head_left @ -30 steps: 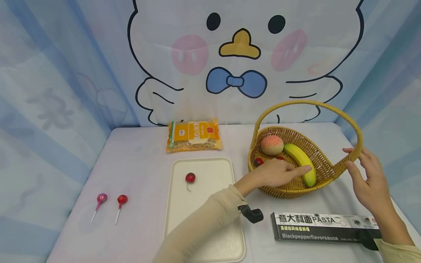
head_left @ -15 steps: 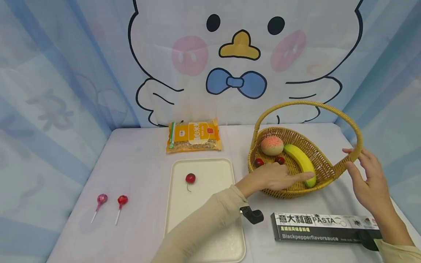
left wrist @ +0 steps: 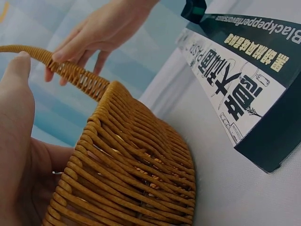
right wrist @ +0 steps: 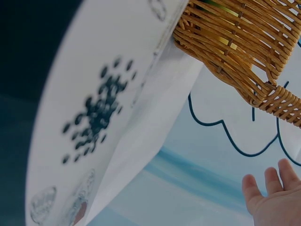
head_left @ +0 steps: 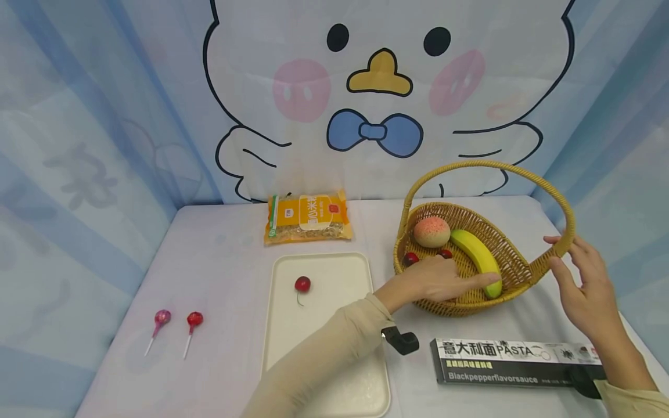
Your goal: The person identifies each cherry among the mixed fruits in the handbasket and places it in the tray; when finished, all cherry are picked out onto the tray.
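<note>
My left hand (head_left: 436,278) reaches over the near rim of a woven basket (head_left: 514,276), its thumb stretched over the lower end of a yellow banana (head_left: 473,247). Its other fingers are down inside the basket, hidden; I cannot tell whether they hold something. Also in the basket are a pinkish peach (head_left: 432,232) and two dark red cherries, one cherry (head_left: 410,259) at the left side. My right hand (head_left: 590,290) holds the foot of the handle (head_left: 567,232) at the basket's right end, thumb on the near side and fingers behind. The left wrist view shows the basket's woven wall (left wrist: 136,165) close up.
A cream tray (head_left: 360,325) bearing a cherry (head_left: 302,284) lies partly under my left forearm. Two lollipops (head_left: 194,319) lie at the left. An orange food packet (head_left: 308,217) lies at the back. A black and white pasta box (head_left: 502,363) lies before the basket.
My left hand has shifted slightly down and right in the basket over the first half second, baring more of the second cherry. My right hand stays at the handle's foot.
</note>
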`<state>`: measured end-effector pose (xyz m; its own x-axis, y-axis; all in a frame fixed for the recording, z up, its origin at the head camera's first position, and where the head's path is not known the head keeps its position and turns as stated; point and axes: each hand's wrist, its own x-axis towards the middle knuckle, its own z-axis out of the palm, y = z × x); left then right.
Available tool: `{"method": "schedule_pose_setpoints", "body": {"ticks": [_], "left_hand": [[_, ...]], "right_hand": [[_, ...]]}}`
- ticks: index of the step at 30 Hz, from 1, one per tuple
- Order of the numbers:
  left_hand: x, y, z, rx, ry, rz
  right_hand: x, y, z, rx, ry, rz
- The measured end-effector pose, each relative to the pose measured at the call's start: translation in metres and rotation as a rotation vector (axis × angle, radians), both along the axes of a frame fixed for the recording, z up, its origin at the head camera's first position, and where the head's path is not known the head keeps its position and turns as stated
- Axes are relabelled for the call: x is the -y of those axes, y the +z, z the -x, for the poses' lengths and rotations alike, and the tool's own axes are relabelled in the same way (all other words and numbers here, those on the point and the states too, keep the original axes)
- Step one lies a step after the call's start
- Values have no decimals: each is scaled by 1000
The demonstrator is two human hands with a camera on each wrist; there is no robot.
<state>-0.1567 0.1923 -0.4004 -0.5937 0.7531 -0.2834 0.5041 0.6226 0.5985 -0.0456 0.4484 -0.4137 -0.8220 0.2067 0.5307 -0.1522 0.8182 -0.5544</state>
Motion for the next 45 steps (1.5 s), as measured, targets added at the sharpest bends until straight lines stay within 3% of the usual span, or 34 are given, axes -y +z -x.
{"method": "schedule_pose_setpoints", "body": {"ticks": [7, 16, 24, 37, 45], "left_hand": [[5, 0, 4, -7, -20, -112], [18, 3, 7, -207, -121, -303], [25, 8, 3, -247, -128, -386], [42, 12, -2, -201, -49, -539], [54, 8, -1, -205, -55, -629]], "right_hand": [[0, 1, 2, -6, 11, 11], [0, 1, 2, -12, 12, 11], [0, -1, 1, 1, 5, 6], [2, 0, 2, 4, 9, 4], [1, 0, 1, 8, -2, 3]]}}
